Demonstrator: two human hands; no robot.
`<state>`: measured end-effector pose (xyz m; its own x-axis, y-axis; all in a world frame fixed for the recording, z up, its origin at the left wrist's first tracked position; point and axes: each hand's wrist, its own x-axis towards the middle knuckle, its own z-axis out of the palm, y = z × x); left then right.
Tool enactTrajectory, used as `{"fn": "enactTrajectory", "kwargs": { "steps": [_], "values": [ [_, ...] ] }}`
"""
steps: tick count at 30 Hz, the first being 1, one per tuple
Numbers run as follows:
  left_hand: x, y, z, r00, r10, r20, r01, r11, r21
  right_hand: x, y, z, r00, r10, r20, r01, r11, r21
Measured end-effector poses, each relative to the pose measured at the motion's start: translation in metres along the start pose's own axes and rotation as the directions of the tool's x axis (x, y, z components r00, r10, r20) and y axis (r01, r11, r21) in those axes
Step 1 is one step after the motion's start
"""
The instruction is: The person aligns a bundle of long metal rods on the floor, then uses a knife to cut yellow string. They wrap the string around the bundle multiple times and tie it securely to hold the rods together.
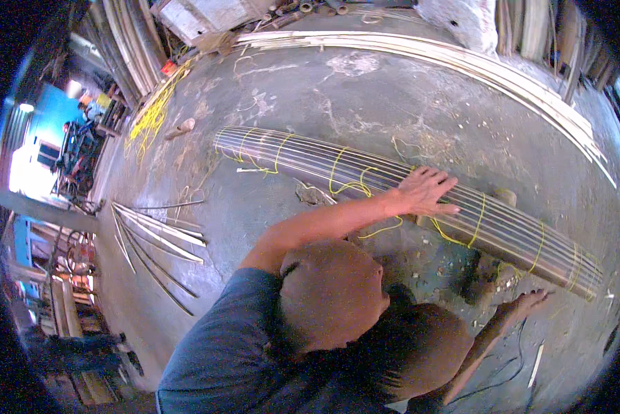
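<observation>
A long tapered bundle of thin bamboo strips [393, 171] lies slantwise across the floor, bound at intervals with yellow cord [477, 222]. My left hand [424, 192] rests on top of its middle, palm down and fingers spread. Loose loops of the cord hang along the near side, beside my left forearm. At the lower right, my right hand [529, 302] is stretched out just short of the bundle's right end, apart from it. Its fingers look extended, and nothing shows in them. My left forearm hides part of the bundle's near side.
Long pale strips [420, 45] lie along the far floor. Shorter loose strips [159, 238] fan out at left, below a heap of yellow cord [151, 117]. Blocks [486, 276] sit under the bundle. A dark cable [507, 379] crosses the floor at lower right.
</observation>
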<state>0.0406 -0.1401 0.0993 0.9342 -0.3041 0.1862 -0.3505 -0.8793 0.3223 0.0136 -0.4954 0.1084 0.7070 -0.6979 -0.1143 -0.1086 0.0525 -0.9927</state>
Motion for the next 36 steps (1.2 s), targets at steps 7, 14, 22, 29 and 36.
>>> {"fn": "enactTrajectory", "kwargs": {
  "steps": [7,14,22,29,36],
  "values": [
    [0.031,-0.015,-0.01,0.999,0.042,0.033,-0.037,0.99,-0.136,-0.142,-0.181,0.026,0.392,-0.302,0.869,0.531,0.845,0.054],
    [0.093,-0.067,-0.114,0.999,0.037,-0.024,-0.041,0.974,-0.222,-0.223,-0.214,0.094,-0.148,0.164,0.975,0.868,0.494,0.048],
    [-0.126,-0.043,-0.196,0.905,-0.345,0.249,0.414,0.846,-0.335,-0.243,-0.206,0.116,0.108,0.177,0.978,0.724,0.66,-0.2],
    [-0.495,0.13,-0.337,0.202,-0.782,0.589,0.946,0.311,0.089,-0.262,-0.318,0.018,0.172,-0.035,0.984,0.904,0.402,-0.144],
    [-0.579,0.254,-0.399,0.249,-0.791,0.56,0.96,0.279,-0.032,-0.236,-0.343,0.017,0.265,0.701,0.662,0.662,0.367,-0.653]
  ]
}}
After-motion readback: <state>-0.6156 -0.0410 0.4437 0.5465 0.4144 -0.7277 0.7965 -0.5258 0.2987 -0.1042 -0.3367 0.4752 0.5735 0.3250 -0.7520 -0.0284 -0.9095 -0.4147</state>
